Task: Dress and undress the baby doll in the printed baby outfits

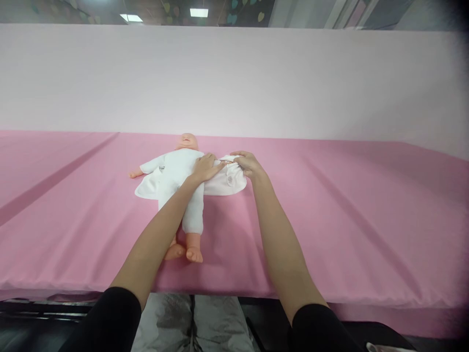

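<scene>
- Head view: a baby doll lies on its back on a pink-covered bench, head away from the person, bare feet towards the near edge.
- The doll wears a white garment that lies open; its flaps are spread out flat on either side of the body, one to the left and one to the right.
- The left hand rests flat, fingers extended, on the doll's chest, pressing the cloth there; it does not close around anything.
- The right hand is curled at the top edge of the right flap, fingertips pinching the white cloth near the sleeve.
- Handling, as I judge it: the doll looks like light, hollow plastic, with stiff head and limbs that hold their shape; it should lift easily from under the torso, or at a leg or arm.
- The garment appears soft, thin and limp. It will sag and bunch if taken at one point, so an edge, the collar or a sleeve opening gives the surest hold, best with the other hand steadying the body.
- The bench cover looks smooth, so the doll may slide if the cloth is tugged sideways.
- Looks: peach-toned head, one hand and feet; white clothing with a small round snap on the right flap.
- A plain pale wall stands behind the bench.
</scene>
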Motion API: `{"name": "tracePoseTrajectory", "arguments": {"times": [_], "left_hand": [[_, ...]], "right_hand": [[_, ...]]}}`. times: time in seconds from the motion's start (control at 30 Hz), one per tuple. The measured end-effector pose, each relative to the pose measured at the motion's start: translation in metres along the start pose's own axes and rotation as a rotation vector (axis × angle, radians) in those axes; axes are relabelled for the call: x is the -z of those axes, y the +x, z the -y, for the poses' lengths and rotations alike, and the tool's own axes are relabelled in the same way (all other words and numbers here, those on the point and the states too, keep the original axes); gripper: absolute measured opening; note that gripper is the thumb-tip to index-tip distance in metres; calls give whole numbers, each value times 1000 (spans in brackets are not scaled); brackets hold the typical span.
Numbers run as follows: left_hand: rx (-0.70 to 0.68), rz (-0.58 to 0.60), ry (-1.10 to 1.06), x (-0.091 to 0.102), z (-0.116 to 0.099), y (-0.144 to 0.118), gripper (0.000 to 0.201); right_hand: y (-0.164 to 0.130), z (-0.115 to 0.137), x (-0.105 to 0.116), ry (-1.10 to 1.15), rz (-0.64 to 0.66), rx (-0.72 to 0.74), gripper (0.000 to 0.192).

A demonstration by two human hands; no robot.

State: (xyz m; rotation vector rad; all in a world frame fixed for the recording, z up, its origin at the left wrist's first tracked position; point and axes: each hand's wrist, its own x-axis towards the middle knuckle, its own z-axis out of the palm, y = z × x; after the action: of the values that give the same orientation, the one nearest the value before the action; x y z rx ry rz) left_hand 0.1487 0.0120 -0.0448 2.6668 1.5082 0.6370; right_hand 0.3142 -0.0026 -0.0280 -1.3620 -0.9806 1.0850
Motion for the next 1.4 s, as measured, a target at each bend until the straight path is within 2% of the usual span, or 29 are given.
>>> {"name": "tracePoseTrajectory", "arguments": {"times": [0.1,0.2,0.3,0.5,0.67,0.8,0.97,1.1,1.27,1.4], "left_hand": [[-52,-10,28,-1,-2,-3,49],[-154,-4,155,-4,-5,-8,47],[-182,-4,209,-8,-7,-9,49],[-182,19,130,-12,-8,-5,41],[-118,43,67,-11,-8,-5,46],[-131,41,-23,-8,-5,-5,51],[-212,75,-171,-9,4,0,45],[-248,85,-218,-10,8,6,46],[-205,-26,-232,-5,7,3,55],[-210,-36,-153,-7,1,-7,38]], "right_hand": [[1,-2,1,-2,6,-7,37],[4,-6,2,-24,-2,-24,41],[5,-7,1,-52,-11,-27,45],[-4,2,-1,-139,-14,4,57],[-9,3,9,-278,15,8,42],[-12,3,18,-363,110,-32,32],[-19,9,25,-427,259,-44,29],[-21,13,28,-553,287,1,36],[-12,3,33,-755,286,-62,44],[1,-14,30,-892,265,-23,40]]}}
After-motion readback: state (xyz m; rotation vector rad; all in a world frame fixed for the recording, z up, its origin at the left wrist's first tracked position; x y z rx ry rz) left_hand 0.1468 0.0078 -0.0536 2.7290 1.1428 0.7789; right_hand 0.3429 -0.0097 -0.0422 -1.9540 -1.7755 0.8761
